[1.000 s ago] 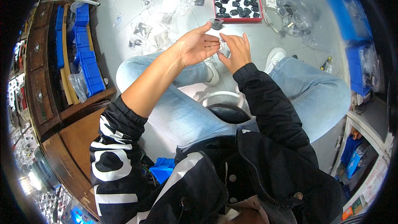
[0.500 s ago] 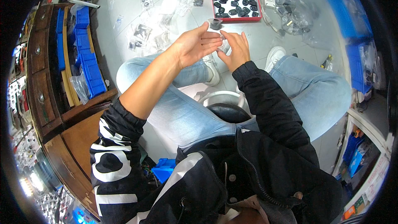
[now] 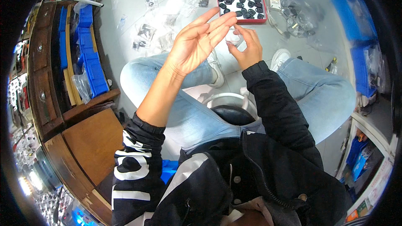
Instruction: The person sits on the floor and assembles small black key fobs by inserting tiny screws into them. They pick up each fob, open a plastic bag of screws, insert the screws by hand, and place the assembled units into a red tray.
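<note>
My left hand (image 3: pixel 194 46) is open, palm up, with its fingers stretched toward the front of a shallow red-rimmed tray (image 3: pixel 265 0). Between the thumb and fingers of my right hand (image 3: pixel 250 50) is a small clear plastic bag (image 3: pixel 233 38). The left fingertips reach over the bag's far side and hide part of it; whether they touch it I cannot tell. Many small black pieces (image 3: pixel 240 5), shaped like key fob shells, lie loose on the tray's white bottom.
Clear bags with small parts (image 3: pixel 146 33) are scattered on the tiled floor at the left. Right of the tray lie a white cable (image 3: pixel 276 24) and a larger clear bag (image 3: pixel 299 19). Blue bins (image 3: pixel 90 58) flank a wooden drawer cabinet (image 3: pixel 42 67). A low stool (image 3: pixel 232 114) stands between my legs.
My left hand has moved right and farther out, and its fingers are more spread. The right hand has shifted slightly right with the bag. The bag's dark contents, seen before, are now hidden.
</note>
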Available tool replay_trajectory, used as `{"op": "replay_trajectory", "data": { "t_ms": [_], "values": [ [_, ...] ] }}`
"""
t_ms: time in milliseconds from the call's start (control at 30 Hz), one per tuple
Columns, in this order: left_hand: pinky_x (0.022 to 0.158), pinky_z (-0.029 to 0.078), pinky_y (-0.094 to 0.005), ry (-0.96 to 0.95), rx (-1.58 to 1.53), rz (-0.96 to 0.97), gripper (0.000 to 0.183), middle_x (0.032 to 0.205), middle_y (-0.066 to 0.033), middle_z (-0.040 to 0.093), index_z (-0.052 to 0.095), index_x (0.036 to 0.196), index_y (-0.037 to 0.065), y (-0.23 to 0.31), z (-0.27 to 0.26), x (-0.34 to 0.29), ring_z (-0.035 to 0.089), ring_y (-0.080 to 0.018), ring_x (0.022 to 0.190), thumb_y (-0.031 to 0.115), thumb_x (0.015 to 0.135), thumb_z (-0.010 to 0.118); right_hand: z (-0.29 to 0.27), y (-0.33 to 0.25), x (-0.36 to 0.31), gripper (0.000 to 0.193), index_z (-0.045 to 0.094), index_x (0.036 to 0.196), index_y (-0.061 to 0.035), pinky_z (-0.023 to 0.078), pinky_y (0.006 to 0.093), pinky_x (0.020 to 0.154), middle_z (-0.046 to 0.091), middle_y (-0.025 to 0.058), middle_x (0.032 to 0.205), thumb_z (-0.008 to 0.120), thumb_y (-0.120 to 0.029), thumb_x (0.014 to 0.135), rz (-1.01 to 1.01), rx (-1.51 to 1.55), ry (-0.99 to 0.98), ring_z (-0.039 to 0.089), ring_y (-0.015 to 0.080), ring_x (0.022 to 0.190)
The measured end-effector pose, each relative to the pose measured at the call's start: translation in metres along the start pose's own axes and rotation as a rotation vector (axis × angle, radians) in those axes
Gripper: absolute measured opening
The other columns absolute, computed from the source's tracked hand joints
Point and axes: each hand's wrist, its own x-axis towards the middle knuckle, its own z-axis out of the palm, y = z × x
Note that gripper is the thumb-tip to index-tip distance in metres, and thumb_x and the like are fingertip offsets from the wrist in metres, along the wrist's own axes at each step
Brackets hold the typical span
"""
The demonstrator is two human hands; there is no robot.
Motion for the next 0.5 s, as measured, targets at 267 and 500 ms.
{"op": "replay_trajectory", "data": {
  "t_ms": [267, 500],
  "values": [
    [0.104, 0.029, -0.0385, 0.064, -0.066, -0.051, 0.049, 0.131, -0.0292, 0.027, 0.020, 0.127, -0.012, -0.0055, -0.0044, 0.0075, 0.030, -0.0351, 0.124, 0.021, 0.092, 0.032, -0.0005, -0.0058, 0.0008, 0.049, 0.051, 0.109, -0.0050, 0.026, 0.0479, 0.097, 0.054, 0.0084, 0.099, 0.068, -0.016, 0.065, -0.034, -0.019, 0.007, 0.051, 0.0267, 0.096],
    [0.101, 0.033, -0.0370, 0.201, 0.105, -0.098, 0.067, 0.131, -0.0271, 0.030, 0.021, 0.127, -0.012, -0.0062, -0.0075, 0.0055, 0.034, -0.0328, 0.122, 0.045, 0.092, 0.021, 0.0017, -0.0053, -0.0015, 0.048, 0.051, 0.109, -0.0056, 0.026, 0.0483, 0.096, 0.053, 0.0089, 0.098, 0.067, -0.017, 0.065, -0.036, 0.000, -0.012, 0.050, 0.0273, 0.096]
  ]
}}
